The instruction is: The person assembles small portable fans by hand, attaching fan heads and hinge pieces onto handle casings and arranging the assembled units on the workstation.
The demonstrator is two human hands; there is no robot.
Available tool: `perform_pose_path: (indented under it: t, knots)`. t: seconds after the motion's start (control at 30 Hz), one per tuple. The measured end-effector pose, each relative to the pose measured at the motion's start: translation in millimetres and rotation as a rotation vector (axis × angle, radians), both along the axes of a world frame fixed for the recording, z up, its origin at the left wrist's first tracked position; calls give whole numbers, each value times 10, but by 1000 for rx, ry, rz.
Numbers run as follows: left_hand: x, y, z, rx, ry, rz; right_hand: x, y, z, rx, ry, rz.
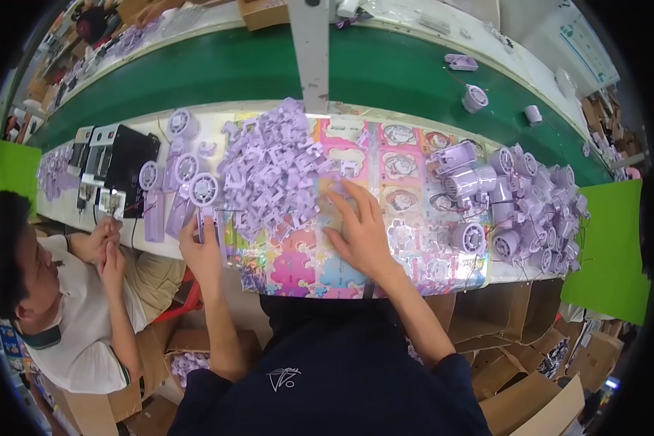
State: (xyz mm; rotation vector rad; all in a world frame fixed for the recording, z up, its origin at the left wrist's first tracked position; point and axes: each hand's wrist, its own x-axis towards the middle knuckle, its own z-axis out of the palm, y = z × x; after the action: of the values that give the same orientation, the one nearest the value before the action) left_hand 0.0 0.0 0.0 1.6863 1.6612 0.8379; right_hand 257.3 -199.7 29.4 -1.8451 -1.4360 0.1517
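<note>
My left hand (pixel 201 247) is closed around the lower end of a lavender fan-like housing (pixel 204 190), whose round slotted head faces up beside the pile. To the right, my right hand (pixel 365 234) hovers over the colourful printed sheet (pixel 298 270), thumb and fingers spread, with nothing visible between them. Its fingertips are near the right edge of a large heap of small lavender plastic brackets (pixel 272 171). One loose bracket (pixel 348 168) lies just beyond those fingers. Further round-headed lavender housings (pixel 187 167) stand left of the heap, close to my left hand.
Many lavender cylindrical housings with thin wires (pixel 534 211) are piled at the right. A green conveyor belt (pixel 218 69) runs behind the table, below a grey post (pixel 311 58). At left, a seated co-worker (pixel 73 327) works by black boxes (pixel 127 171). Cardboard boxes (pixel 487 312) sit underneath.
</note>
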Motion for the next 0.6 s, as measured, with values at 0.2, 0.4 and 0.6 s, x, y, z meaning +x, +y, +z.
perform_pose_path:
  t: [0.2,0.4,0.6]
  knots:
    - [366,36,10,272,-211,-19,190,9,9,-4,-81,-122]
    - [532,-139,464,658,186,-44,261,104,-22,44,-157,-183]
    - [1419,-343,1082,883,-74,-396,240,129,-121,84,-209,-169]
